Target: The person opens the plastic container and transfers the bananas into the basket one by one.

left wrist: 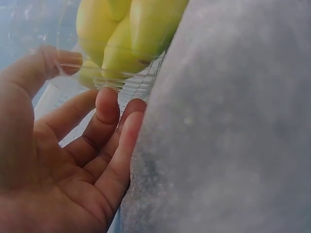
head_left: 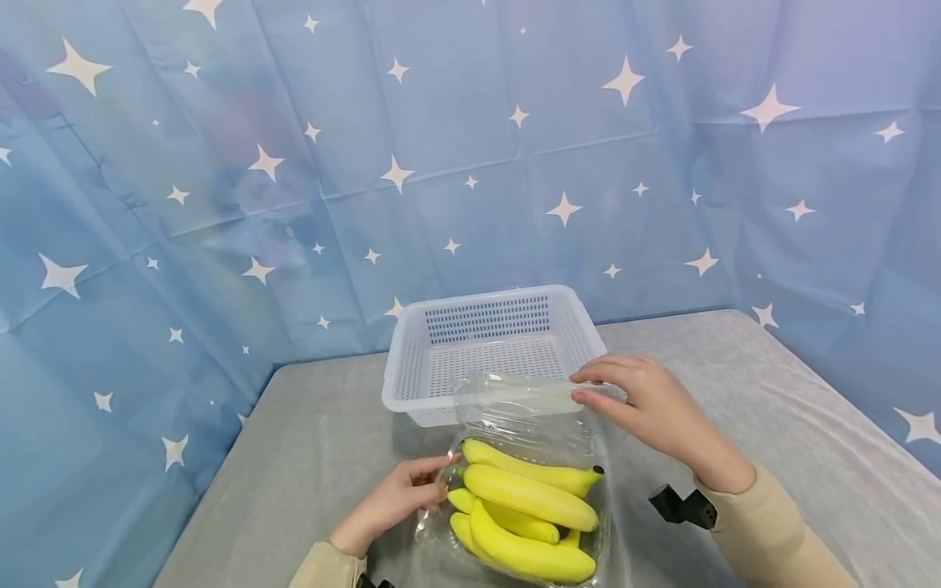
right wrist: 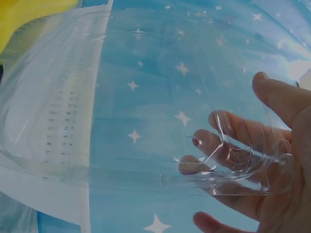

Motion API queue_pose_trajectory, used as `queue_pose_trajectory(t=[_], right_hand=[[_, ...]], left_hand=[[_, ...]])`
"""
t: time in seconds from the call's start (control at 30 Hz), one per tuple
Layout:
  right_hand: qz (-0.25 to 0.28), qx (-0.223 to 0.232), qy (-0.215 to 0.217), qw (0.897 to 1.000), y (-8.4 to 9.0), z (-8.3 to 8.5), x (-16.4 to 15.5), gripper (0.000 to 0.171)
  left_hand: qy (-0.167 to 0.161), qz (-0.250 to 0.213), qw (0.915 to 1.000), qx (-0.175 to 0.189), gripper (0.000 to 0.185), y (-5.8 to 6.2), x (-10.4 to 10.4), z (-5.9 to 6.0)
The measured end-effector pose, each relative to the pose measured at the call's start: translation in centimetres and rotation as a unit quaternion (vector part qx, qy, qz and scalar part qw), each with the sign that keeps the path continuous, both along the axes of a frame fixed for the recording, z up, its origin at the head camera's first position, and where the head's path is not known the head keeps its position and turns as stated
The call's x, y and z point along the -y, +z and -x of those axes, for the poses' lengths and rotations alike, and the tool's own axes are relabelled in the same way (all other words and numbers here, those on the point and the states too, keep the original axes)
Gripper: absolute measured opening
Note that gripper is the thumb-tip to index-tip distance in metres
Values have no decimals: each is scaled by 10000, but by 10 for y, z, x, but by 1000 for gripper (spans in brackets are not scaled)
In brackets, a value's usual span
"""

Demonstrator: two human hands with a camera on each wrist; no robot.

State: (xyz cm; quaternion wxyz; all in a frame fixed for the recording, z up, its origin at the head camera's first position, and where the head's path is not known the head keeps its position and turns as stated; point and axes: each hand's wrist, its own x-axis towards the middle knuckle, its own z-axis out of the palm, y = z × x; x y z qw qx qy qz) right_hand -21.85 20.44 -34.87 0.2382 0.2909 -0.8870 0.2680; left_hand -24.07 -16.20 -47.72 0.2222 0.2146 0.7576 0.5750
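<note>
Bananas (head_left: 529, 510) lie nearest of all, a bunch of yellow ones packed in a clear plastic clamshell tray (head_left: 441, 531) on the grey table (head_left: 309, 457), close to its near edge and between the person's two hands. Propped up behind them stands the hinged clear lid (head_left: 515, 408), its free edge raised toward the far side; it stays up because the right hand (head_left: 647, 404) pinches that edge at its right end, thumb below and fingers curled over the top, which the right wrist view confirms with fingertips pressed against the transparent plastic. At the tray's near-left corner the left hand (head_left: 400, 498) lies palm up, fingers loosely bent against the rim and thumb (left wrist: 53, 63) on the wall, seemingly to keep the light container from sliding or tipping while the lid is pulled back; I judge it a steadying touch more than a firm clamp. So the hands are well apart, one at each end of the package. Each banana's long axis runs roughly left to right, slanting a little nearer toward the right, with the dark tips pointing right and the stem ends gathered on the left by the left hand. Just beyond the lid sits a white perforated basket (head_left: 412, 359), touching or nearly touching the container, before a blue star-printed backdrop (head_left: 220, 163).
</note>
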Motion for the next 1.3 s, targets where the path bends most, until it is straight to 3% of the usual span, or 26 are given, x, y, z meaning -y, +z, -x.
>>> queue_pose_trajectory(t=[0.4,1.3], right_hand=[[-214,-120,-121,9996,5,0,-10,11],[-607,552,4,9966,15,-7,-22,14]], left_hand=[[-53,-20,9999,149,41,6,1,-3],[313,20,9982,-518,35,9,4,-2]])
